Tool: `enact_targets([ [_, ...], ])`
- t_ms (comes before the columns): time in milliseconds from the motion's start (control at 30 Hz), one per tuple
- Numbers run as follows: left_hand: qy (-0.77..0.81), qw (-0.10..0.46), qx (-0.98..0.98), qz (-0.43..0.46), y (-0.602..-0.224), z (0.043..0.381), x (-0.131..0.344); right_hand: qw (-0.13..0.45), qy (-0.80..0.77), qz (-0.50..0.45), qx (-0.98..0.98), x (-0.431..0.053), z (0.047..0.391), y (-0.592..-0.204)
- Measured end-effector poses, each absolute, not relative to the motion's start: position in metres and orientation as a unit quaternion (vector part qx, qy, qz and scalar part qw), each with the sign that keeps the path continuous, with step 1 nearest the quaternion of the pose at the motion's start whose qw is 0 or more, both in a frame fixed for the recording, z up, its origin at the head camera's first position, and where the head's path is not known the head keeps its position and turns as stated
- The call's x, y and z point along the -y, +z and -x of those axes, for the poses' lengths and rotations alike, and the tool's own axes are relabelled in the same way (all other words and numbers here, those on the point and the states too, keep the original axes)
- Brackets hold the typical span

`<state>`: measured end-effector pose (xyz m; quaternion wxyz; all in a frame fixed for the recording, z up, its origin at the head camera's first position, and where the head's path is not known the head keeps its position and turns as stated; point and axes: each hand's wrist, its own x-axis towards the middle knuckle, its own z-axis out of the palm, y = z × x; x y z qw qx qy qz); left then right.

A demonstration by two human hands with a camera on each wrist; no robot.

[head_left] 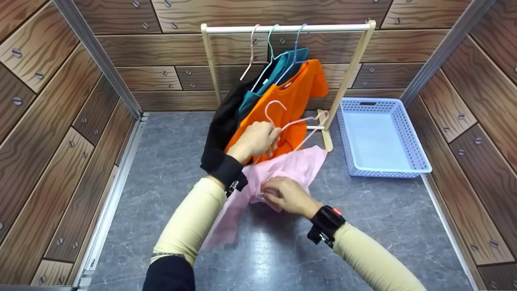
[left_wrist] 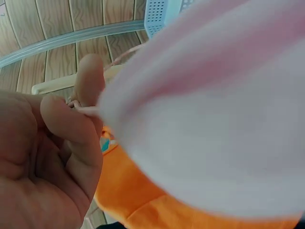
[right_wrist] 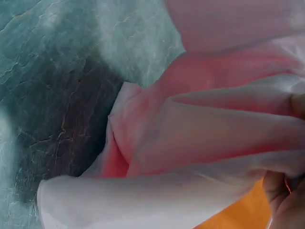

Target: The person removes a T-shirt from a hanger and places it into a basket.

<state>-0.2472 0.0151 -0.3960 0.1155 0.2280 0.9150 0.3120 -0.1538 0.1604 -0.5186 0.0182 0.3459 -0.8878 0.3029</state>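
My left hand (head_left: 258, 138) grips a pink hanger (head_left: 301, 120) near the base of its hook, in front of an orange shirt (head_left: 291, 93). Below it, my right hand (head_left: 288, 195) pinches the bunched cloth of a pink garment (head_left: 293, 167). One lower part of the hanger runs down into that garment, while its far shoulder end sticks out bare to the right. In the left wrist view, thumb and fingers (left_wrist: 71, 119) close on the thin hanger wire, and pale pink cloth covers much of the picture. Folds of the garment (right_wrist: 205, 129) fill the right wrist view.
Behind the hands stands a rack with a white rail (head_left: 323, 28) and wooden legs. On it hang the orange shirt, a teal garment (head_left: 250, 99) and a black garment (head_left: 226, 121). A light blue basket (head_left: 379, 137) sits on the grey floor (head_left: 161, 161) at right.
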Motion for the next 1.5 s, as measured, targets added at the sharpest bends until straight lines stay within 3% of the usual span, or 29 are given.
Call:
enact_targets([
  [200, 0.324, 0.106, -0.917, -0.206, -0.398, 0.259, -0.036, -0.018, 0.276, -0.392, 0.877, -0.162, 0.15, -0.519],
  [367, 0.319, 0.126, -0.918, -0.197, -0.396, 0.266, -0.049, -0.051, 0.265, -0.357, 0.894, -0.176, 0.15, -0.522],
  [633, 0.357, 0.141, -0.904, -0.186, -0.391, 0.277, -0.064, -0.025, 0.313, -0.292, 0.904, -0.237, 0.153, -0.536],
  [867, 0.516, 0.226, -0.808, -0.175, -0.39, 0.292, -0.086, -0.054, 0.336, -0.204, 0.918, -0.297, 0.142, -0.568],
  [1100, 0.47, 0.089, -0.86, -0.176, -0.365, 0.319, -0.111, -0.091, 0.362, -0.145, 0.916, -0.322, 0.128, -0.586],
  [1200, 0.475, 0.056, -0.862, -0.168, -0.348, 0.33, -0.124, -0.101, 0.37, -0.13, 0.914, -0.325, 0.123, -0.588],
  [1300, 0.51, 0.063, -0.844, -0.153, -0.333, 0.34, -0.137, -0.112, 0.376, -0.116, 0.912, -0.325, 0.119, -0.589],
  [1500, 0.638, 0.139, -0.746, -0.131, -0.314, 0.353, -0.161, -0.11, 0.383, -0.107, 0.911, -0.324, 0.113, -0.589],
])
